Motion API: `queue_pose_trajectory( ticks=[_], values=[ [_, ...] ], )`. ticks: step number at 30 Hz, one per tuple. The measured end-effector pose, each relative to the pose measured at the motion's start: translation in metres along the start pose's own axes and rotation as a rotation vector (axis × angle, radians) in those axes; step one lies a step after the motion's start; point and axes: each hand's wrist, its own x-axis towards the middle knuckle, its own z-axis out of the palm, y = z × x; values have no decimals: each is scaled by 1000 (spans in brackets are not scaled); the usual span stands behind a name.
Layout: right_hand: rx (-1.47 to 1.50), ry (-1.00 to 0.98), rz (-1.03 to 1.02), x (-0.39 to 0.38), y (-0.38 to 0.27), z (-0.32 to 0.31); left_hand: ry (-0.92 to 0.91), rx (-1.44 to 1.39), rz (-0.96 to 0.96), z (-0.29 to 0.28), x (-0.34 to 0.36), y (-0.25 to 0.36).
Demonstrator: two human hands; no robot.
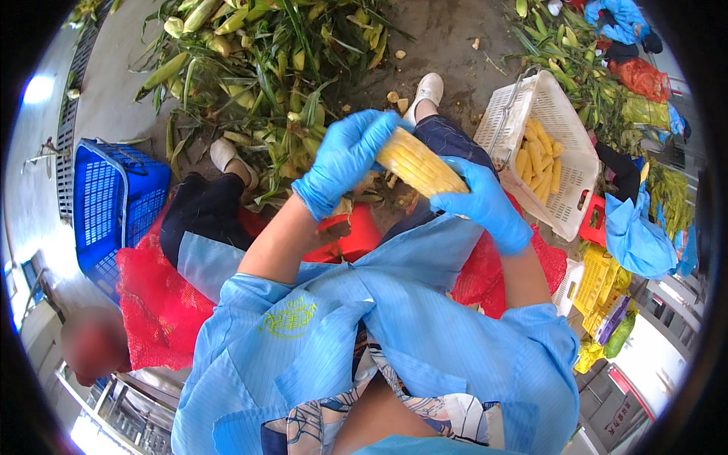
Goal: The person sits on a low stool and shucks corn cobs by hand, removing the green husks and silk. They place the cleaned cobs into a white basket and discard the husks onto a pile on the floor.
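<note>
One blue crate (98, 197) at far left, slatted, appearing tilted. Just beside it, lower in view: red mesh cloth (163, 299), next to a dark trouser leg (205, 208). Rightward, at upper left: large heap of green corn husks and leaves (299, 64), on the floor beyond the lap. White shoe (224, 154) at the near edge of the heap.

Left hand (350, 158): in a blue glove, raised above the lap. Fingers together and curled, clamped on the upper-left end of the corn cob (419, 163); tip of that end hidden inside the grip.

Corn cob: held in the air between both hands, above the gap between the legs. Sloping down from left to right in view. Kernels exposed, yellow, in straight rows along the length; paler toward the left end.

Right hand (487, 203): also in a blue glove. Bent round the lower-right end of the cob and closed on it, digits above and below. Hidden tip here too.

Farther up, past the hands: second white shoe (429, 89). To its right, white crate (582, 152), tilted in view, with a pile of yellow cobs (540, 161) inside. At far right: another person's blue clothing (641, 236), near yellow crates (595, 277).
</note>
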Motion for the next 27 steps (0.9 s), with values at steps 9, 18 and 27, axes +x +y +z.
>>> queue_pose_trajectory(
  ticks=[9,18,27],
  values=[
    [531,-7,-62,54,17,71,697,225,-107,-42,8,-6],
    [1104,15,-176,65,24,64,179,-90,-166,-13,-29,-7],
    [1216,112,-282,43,33,32,-223,-22,-326,36,-50,-33]
  ],
)
